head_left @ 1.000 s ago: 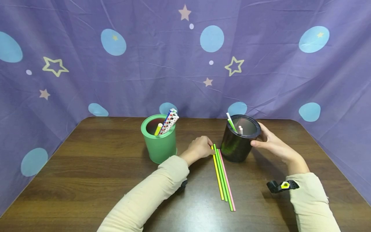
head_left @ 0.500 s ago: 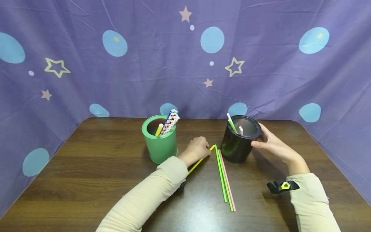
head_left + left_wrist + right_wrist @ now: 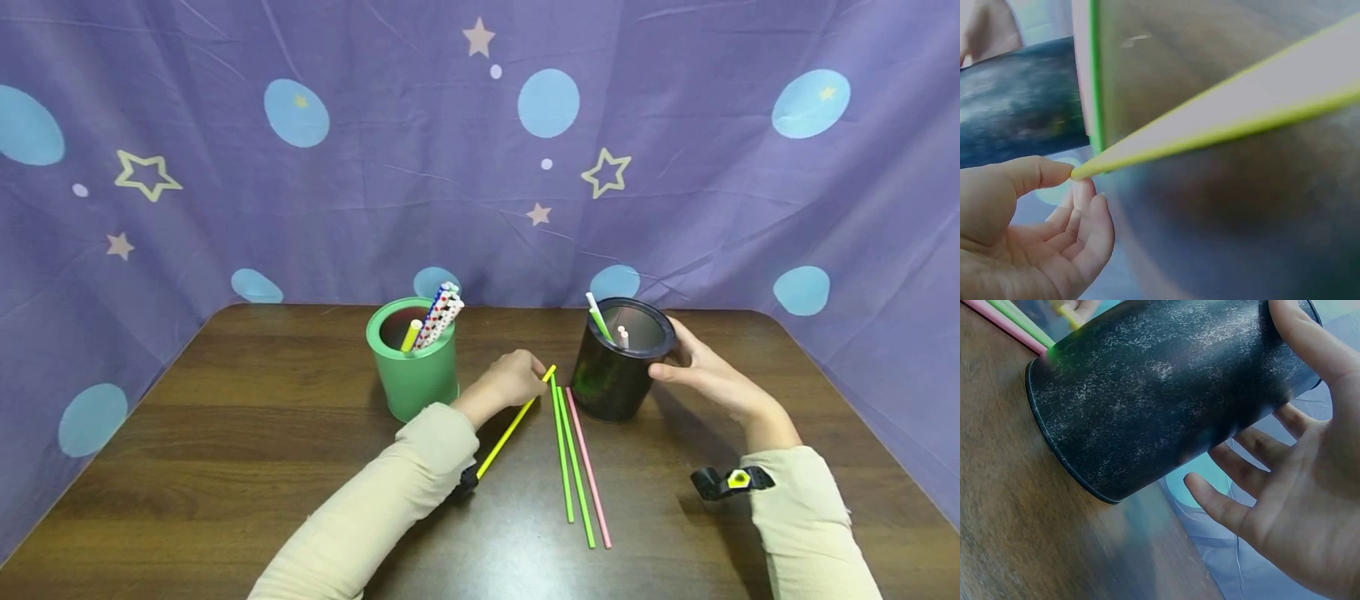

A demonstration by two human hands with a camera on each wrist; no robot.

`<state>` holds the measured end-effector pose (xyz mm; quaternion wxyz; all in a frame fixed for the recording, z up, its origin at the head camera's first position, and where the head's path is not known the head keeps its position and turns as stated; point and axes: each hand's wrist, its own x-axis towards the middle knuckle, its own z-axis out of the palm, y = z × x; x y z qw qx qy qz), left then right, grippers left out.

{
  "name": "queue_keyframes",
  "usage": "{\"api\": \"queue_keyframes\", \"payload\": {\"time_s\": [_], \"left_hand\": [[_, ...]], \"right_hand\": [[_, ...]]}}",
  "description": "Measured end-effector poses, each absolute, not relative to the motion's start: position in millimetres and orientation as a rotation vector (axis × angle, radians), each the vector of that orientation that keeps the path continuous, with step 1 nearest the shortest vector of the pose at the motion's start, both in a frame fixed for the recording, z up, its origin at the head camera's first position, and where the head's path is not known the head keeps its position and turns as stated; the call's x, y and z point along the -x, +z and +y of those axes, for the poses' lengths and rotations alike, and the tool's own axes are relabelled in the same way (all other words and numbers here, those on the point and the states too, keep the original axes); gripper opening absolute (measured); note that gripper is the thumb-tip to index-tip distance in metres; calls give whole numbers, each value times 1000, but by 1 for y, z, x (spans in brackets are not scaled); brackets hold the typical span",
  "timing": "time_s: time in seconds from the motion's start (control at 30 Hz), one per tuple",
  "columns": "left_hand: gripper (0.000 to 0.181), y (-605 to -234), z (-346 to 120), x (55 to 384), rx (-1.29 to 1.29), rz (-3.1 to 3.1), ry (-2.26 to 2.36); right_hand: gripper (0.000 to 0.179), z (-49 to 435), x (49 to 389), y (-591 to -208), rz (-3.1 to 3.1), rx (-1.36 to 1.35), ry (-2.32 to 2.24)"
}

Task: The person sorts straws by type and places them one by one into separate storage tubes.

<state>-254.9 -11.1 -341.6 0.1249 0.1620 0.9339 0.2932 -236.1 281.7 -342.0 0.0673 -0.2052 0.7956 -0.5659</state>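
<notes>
Between thumb and fingertips my left hand point(image 3: 510, 379) pinches a yellow straw point(image 3: 506, 437) near its far end. The straw slants back toward my left wrist; in the left wrist view its long yellow body point(image 3: 1222, 122) runs off to the right. Just right of that hand two green straws point(image 3: 564, 467) and a pink straw point(image 3: 588, 467) lie on the table. My right hand point(image 3: 705, 375) holds the upper right side of a black can point(image 3: 615, 387), thumb in front and fingers behind. White, green and pinkish straws stand in that can.
A green can point(image 3: 416, 387) stands on the left, with a yellow straw point(image 3: 411, 335) and several dotted straws point(image 3: 441, 317) leaning in it. Behind the brown wooden table point(image 3: 225, 433) hangs a purple curtain point(image 3: 420, 200) with stars and blue circles.
My left hand has pulled the yellow straw away from the others, and its near end has swung left. The green straws have shifted slightly left from the pink one. My right hand stays put.
</notes>
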Motion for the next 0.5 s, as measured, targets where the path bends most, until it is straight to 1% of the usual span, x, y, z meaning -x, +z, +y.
{"api": "queue_keyframes", "payload": {"time_s": [0.23,0.5], "left_hand": [[28,-319,-13,252,-528,2672,1047],[27,-284,-25,240,-587,2661,1275]], "right_hand": [[76,282,238,-342,2393,624,-1714],[77,283,237,-343,2397,625,-1710]]}}
